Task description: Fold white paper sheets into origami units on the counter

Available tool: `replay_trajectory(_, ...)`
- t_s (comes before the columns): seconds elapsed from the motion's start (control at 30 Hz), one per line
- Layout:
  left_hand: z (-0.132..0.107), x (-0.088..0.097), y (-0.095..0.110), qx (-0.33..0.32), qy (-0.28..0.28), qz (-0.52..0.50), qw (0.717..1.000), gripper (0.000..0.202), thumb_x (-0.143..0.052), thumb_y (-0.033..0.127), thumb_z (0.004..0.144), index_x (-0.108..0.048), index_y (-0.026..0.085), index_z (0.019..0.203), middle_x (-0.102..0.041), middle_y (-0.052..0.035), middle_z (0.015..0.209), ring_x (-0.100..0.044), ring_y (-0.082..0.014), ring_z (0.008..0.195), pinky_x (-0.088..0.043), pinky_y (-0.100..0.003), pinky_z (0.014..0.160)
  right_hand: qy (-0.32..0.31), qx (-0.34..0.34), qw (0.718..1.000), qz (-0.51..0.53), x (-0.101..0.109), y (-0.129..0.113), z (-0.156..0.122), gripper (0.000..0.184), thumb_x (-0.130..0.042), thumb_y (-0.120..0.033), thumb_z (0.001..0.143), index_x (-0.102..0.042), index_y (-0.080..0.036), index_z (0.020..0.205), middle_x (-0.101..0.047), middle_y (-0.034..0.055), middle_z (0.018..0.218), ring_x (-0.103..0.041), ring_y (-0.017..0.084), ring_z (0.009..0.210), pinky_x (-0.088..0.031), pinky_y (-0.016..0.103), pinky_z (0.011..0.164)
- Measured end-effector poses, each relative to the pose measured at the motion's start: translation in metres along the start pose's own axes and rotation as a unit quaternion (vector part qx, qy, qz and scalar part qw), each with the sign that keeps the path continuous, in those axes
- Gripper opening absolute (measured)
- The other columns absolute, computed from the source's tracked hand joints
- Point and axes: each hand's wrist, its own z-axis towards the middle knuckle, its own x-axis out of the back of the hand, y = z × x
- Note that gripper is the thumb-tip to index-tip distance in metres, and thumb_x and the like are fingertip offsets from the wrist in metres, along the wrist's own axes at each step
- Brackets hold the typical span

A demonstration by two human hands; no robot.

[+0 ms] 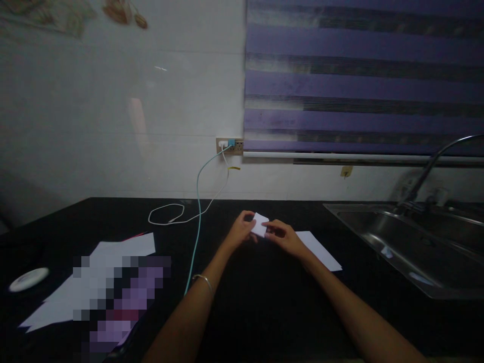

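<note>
1. The small white paper (260, 225) is a little, roughly four-sided piece, plain and unmarked on the side that shows. Whether it is folded cannot be told.
2. It is pinched from both sides: the left hand (241, 230) grips its edge at 9 o'clock, and the right hand (283, 237) grips it at about 4 o'clock.
3. It is tilted, with one corner pointing to about 1 o'clock.
4. It sits just above the black desk (264, 302), straight ahead of the person at 12 o'clock.
</note>
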Motion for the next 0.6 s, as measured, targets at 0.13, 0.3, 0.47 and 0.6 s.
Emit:
replay_trajectory(0.13,-0.003,-0.001,0.006,0.011,-0.017,0.003,1.000,0.046,-0.058,0.047,0.080,-0.049,0.014,0.110,-0.064,-0.0010,0.062,-0.058,-0.0111,0.041,-0.028,-0.015,0.036,-0.013,0.012,0.999,-0.044,-0.001,-0.002,-0.002,0.034,-0.070,-0.039,0.075,-0.068,-0.024,0.105,-0.057,0.0031,0.086,-0.052,0.015,0.073,-0.040,0.027,0.062)
replay_trajectory(0.3,-0.007,-0.002,0.012,0.025,-0.052,0.001,0.998,0.039,-0.061,0.048,0.077,-0.060,0.012,0.090,-0.062,-0.0024,0.060,-0.055,-0.0093,0.045,-0.028,-0.016,0.038,-0.020,-0.018,0.999,-0.023,-0.002,0.000,-0.001,0.034,-0.071,-0.041,0.073,-0.069,-0.022,0.101,-0.058,0.0023,0.081,-0.051,0.014,0.068,-0.039,0.027,0.062)
replay_trajectory(0.47,-0.009,-0.002,0.015,0.032,-0.083,-0.049,0.995,0.036,-0.064,0.047,0.074,-0.059,0.013,0.084,-0.061,-0.0018,0.063,-0.052,-0.0083,0.047,-0.029,-0.016,0.038,-0.051,-0.069,0.995,0.054,-0.002,0.003,0.000,0.036,-0.071,-0.041,0.072,-0.070,-0.020,0.101,-0.061,0.0021,0.078,-0.054,0.016,0.071,-0.041,0.029,0.067)
replay_trajectory(0.6,-0.009,-0.002,0.014,0.038,-0.105,-0.079,0.991,0.036,-0.066,0.045,0.071,-0.058,0.013,0.085,-0.062,-0.0024,0.065,-0.051,-0.0078,0.047,-0.028,-0.016,0.039,-0.056,-0.090,0.989,0.106,0.000,0.004,0.000,0.037,-0.073,-0.040,0.069,-0.069,-0.019,0.099,-0.064,0.0025,0.080,-0.058,0.017,0.074,-0.043,0.031,0.071)
